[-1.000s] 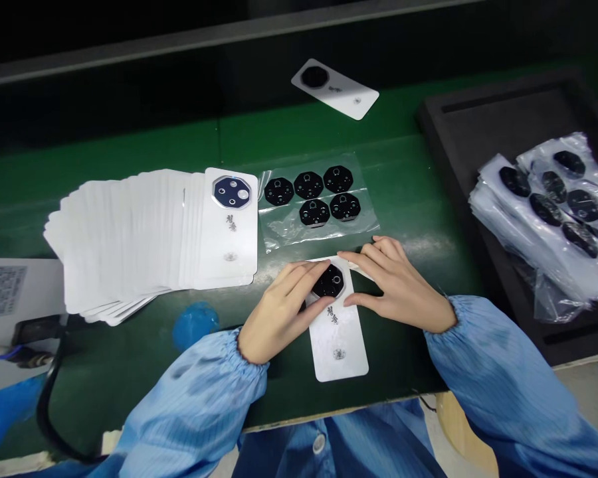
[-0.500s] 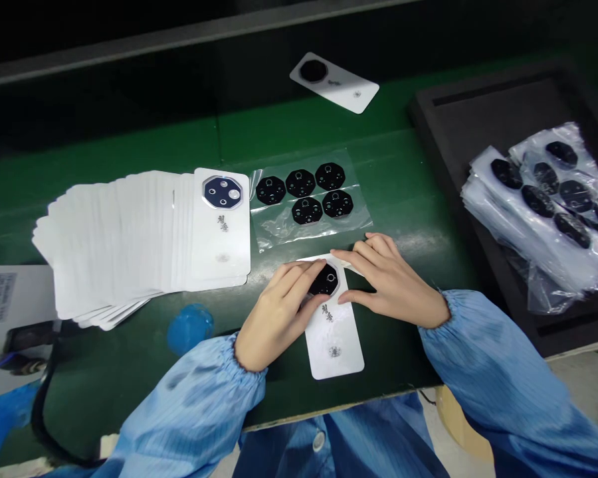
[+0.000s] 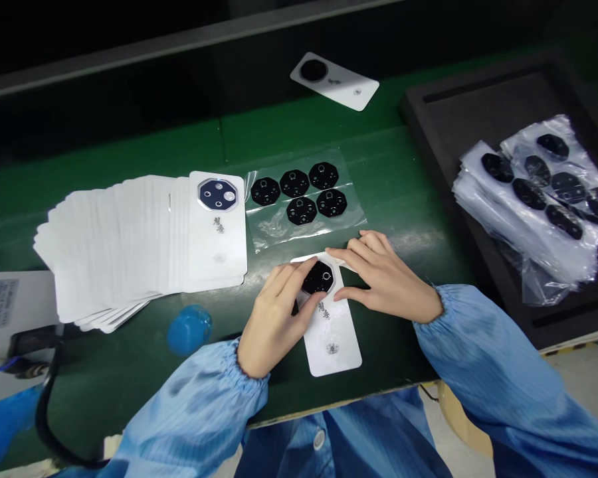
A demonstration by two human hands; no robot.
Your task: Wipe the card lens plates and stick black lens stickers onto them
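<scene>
Black octagonal piece (image 3: 319,277) sits at the upper end of a white card (image 3: 333,338) on my head-camera feed, and that card lies on the green worktop (image 3: 403,179) close to the person's body. Its long axis runs away from the person, tilted a little, with the far end leaning left in my view. The piece is directly under the left hand (image 3: 274,315), so that hand is the nearer of the two. Its curved fingers (image 3: 292,275) are on the piece's left side, though from here I can't tell whether they pinch it or only press on it. The right hand (image 3: 383,279) is open and not clenched, with its fingers (image 3: 356,249) laid across the card's far edge and its thumb just beside the piece.

Blue striped sleeves (image 3: 194,398) gather at both wrists. Above the hands I have a clear plastic sheet (image 3: 303,229) holding five more black octagonal pieces, and to its left a fanned stack of white cards (image 3: 114,249), the top one showing a dark camera-style disc (image 3: 218,194). A lone card with a black disc (image 3: 335,81) lies farther off. To the right, plastic sheets with black pieces (image 3: 533,212) are piled in a dark foam tray (image 3: 478,86). A blue rounded object (image 3: 189,330) sits left of the hands, and I can't identify it.
</scene>
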